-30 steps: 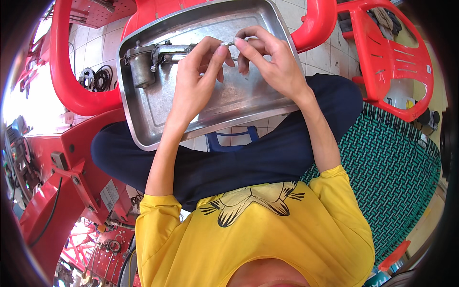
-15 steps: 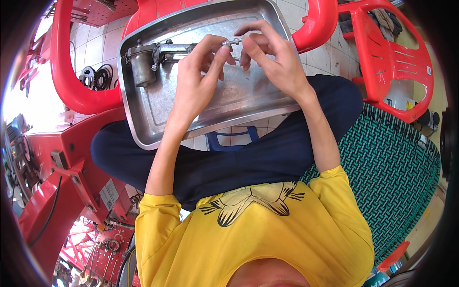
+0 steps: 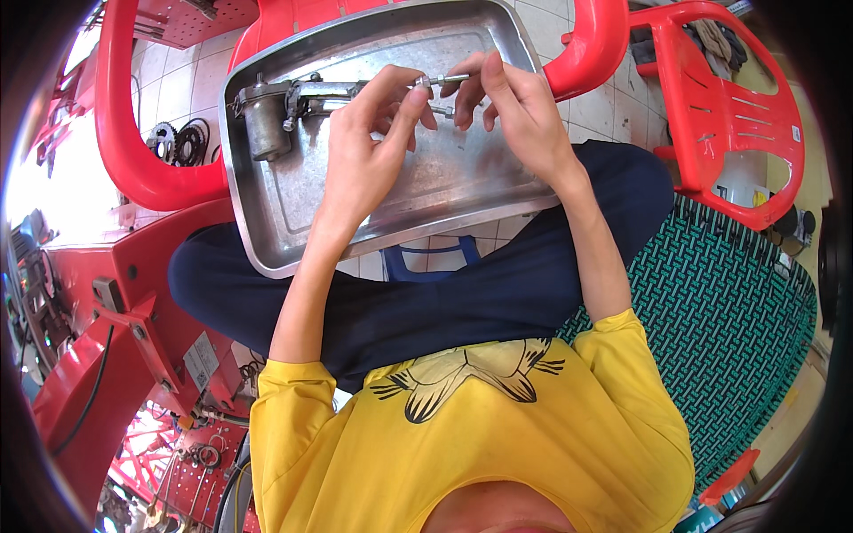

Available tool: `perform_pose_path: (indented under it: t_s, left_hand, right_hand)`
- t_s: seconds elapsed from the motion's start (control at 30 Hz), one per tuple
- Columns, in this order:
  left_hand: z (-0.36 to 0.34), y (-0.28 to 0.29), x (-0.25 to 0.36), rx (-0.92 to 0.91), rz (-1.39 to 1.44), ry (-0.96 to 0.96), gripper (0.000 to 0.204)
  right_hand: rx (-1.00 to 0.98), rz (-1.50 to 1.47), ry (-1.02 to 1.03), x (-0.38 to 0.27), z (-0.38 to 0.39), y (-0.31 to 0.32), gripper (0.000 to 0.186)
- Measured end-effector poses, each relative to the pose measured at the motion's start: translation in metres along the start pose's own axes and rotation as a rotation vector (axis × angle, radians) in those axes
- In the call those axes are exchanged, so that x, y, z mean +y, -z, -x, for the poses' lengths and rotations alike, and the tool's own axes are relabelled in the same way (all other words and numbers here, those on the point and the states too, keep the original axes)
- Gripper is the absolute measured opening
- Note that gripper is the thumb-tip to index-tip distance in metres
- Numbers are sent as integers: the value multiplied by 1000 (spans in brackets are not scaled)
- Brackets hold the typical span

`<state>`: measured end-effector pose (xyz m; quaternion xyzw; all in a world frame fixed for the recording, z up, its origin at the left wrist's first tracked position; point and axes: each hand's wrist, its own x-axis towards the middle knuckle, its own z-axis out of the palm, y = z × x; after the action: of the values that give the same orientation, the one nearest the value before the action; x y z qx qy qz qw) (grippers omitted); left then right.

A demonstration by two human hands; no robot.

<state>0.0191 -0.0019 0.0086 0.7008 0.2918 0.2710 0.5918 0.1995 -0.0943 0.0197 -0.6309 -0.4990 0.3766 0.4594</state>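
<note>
My left hand [image 3: 373, 133] pinches a small silver threaded fitting [image 3: 440, 80] with a short rod pointing right. My right hand [image 3: 524, 124] is beside it, thumb raised and apart from the curled fingers, which are at or behind the rod; exact contact is unclear. Both are over a rectangular steel tray [image 3: 355, 235] resting over my crossed legs. In its left part lies a metal assembly with a tarnished cylinder [image 3: 265, 129] and a jointed arm [image 3: 315, 98], partly hidden by my left hand. A second thin rod shows below the fitting.
Red plastic chair arms [image 3: 586, 53] flank the tray. Another red chair [image 3: 729, 124] stands at right, beside a green-black woven seat [image 3: 711, 338]. At left are sprockets [image 3: 187, 147] on tiles, a red machine frame [image 3: 107, 258] and pegboards with tools [image 3: 204, 462].
My right thumb has lifted away from the fitting and the right fingers have shifted, baring more of the rod. My left hand keeps its pinch, very slightly higher.
</note>
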Motion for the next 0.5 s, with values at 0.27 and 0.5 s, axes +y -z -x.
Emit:
perform_pose_path:
  t_s: [0.27, 0.5]
  left_hand:
    - [-1, -1, -3, 5, -8, -42, 19]
    - [-1, -1, -3, 11, -48, -51, 19]
  right_hand:
    - [76, 14, -7, -7, 1, -1, 68]
    - [87, 31, 17, -6, 1, 0, 63]
